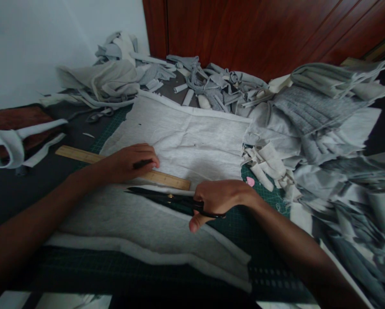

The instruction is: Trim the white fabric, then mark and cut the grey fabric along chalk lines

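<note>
In my right hand is a pair of black scissors, its blades pointing left and lying along a cut in the light grey fabric. Below the blades spreads a strip of that fabric, separated from the upper part toward the right. My left hand is closed around a short dark pen-like stick and rests on the fabric over a wooden ruler. The ruler lies just above the blades. Beneath everything is a green cutting mat.
Heaped fabric and scraps crowd the right side; more scraps line the back, by a red-brown wooden panel. A crumpled cloth pile sits back left. A pink chip lies on the mat. White strips lie at left.
</note>
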Action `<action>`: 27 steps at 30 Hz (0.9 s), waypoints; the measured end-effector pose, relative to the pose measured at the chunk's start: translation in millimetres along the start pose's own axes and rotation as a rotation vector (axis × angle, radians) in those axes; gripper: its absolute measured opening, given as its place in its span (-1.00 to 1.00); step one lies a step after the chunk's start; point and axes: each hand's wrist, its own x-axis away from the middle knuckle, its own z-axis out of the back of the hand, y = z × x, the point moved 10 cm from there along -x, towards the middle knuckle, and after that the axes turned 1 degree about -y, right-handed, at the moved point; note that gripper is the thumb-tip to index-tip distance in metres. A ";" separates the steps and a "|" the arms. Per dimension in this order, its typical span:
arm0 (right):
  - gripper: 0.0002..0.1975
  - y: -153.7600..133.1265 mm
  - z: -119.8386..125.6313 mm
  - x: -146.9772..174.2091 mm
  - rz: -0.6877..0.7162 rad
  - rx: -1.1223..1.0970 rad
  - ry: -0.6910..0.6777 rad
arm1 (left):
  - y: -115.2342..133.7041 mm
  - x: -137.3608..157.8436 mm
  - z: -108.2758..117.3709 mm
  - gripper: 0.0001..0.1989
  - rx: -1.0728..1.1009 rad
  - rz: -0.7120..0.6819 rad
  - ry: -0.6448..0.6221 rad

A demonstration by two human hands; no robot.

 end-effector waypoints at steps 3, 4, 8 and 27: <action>-0.39 -4.5 -1.9 0.5 -0.007 -0.016 -0.025 | 2.0 -0.3 0.8 -0.66 -0.007 -0.012 0.007; -0.39 -6.5 -1.9 0.0 -0.004 -0.019 -0.025 | 2.8 -0.4 0.7 -0.67 -0.008 -0.017 0.007; -0.39 -15.4 -1.3 -5.2 0.031 -0.028 -0.023 | 3.6 -1.0 -0.2 -0.67 -0.009 -0.023 0.004; -0.38 -40.7 3.9 -21.6 0.154 -0.192 -0.070 | 9.4 13.9 -4.4 -0.67 0.119 -0.029 -0.261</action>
